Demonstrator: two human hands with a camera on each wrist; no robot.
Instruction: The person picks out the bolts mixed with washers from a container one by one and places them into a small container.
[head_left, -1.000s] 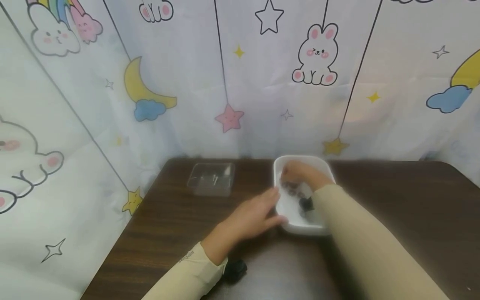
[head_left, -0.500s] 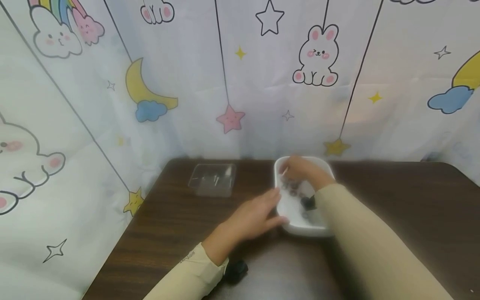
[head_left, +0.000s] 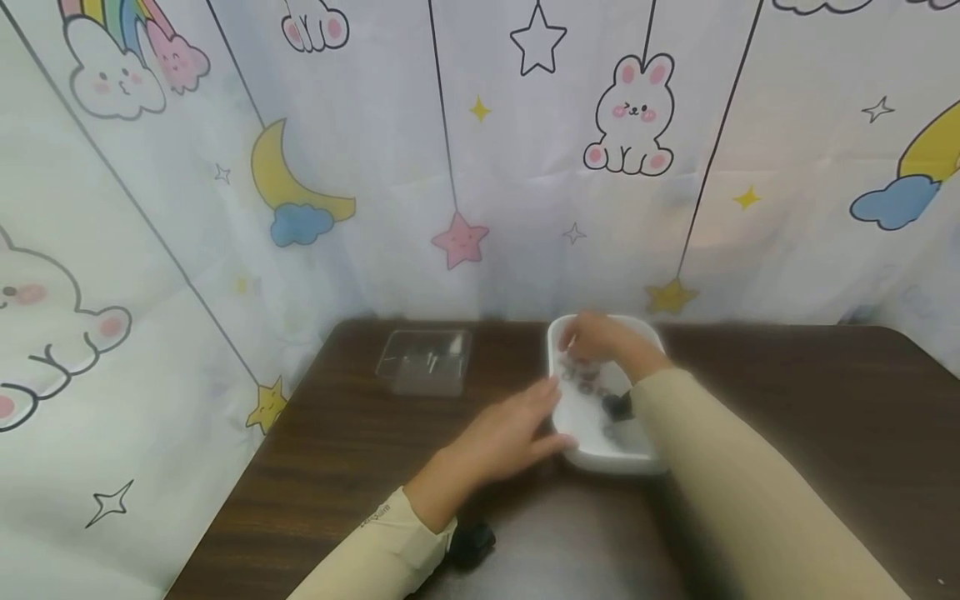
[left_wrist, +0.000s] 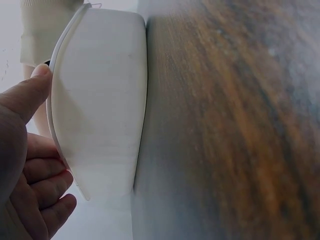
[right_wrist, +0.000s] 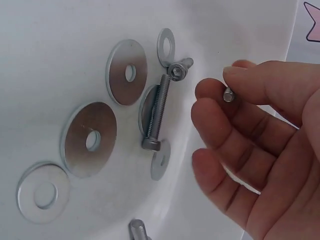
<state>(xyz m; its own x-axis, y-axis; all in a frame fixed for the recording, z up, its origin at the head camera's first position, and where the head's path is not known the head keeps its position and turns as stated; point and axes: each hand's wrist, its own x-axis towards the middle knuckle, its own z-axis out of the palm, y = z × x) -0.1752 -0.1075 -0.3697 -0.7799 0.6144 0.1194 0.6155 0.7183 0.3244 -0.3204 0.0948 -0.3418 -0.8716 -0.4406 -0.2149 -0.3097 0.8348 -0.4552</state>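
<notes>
A white plastic tub (head_left: 592, 457) stands on the table. My left hand (head_left: 498, 433) rests on its left side, thumb at the near rim, fingers loosely bent in the left wrist view. Inside the tub my right hand (head_left: 600, 337) pinches a small metal bolt (right_wrist: 228, 95) between thumb and index finger; only its end shows. Below the hand, on the tub floor, lie flat washers, among them a large washer (right_wrist: 89, 141) and a smaller washer (right_wrist: 44, 194). A socket-head bolt (right_wrist: 158, 112) leans over another washer, beside a second bolt (right_wrist: 178, 70).
Left of the tub a clear plastic box (head_left: 423, 379) holds a few small light pieces. A dark object (head_left: 617, 406) shows in the tub near the right sleeve. The dark wooden table (head_left: 360, 467) ends at a patterned curtain (head_left: 510, 167).
My right hand has shifted slightly within the tub, its fingers now together around the bolt. The left hand stays at the tub's side.
</notes>
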